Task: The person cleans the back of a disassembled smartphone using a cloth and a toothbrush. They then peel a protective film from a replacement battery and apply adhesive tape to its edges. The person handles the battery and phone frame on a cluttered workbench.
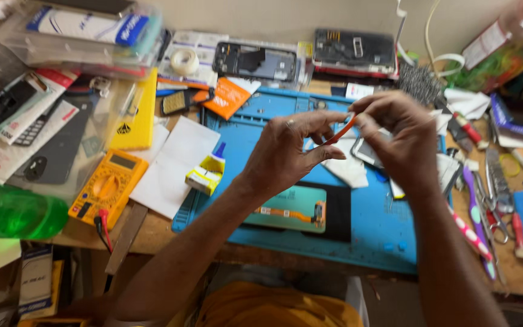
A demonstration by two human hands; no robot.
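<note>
Cluttered tabletop [152,236] under a blue work mat [370,224]: above it, the left hand [289,151] and right hand [398,136] each pinch one end of a thin orange strip [341,130]. It looks light, bendy and easily creased, best held by its ends. Below lie a phone screen [292,209], yellow multimeter [107,184] and glue bottle [208,169].
</note>
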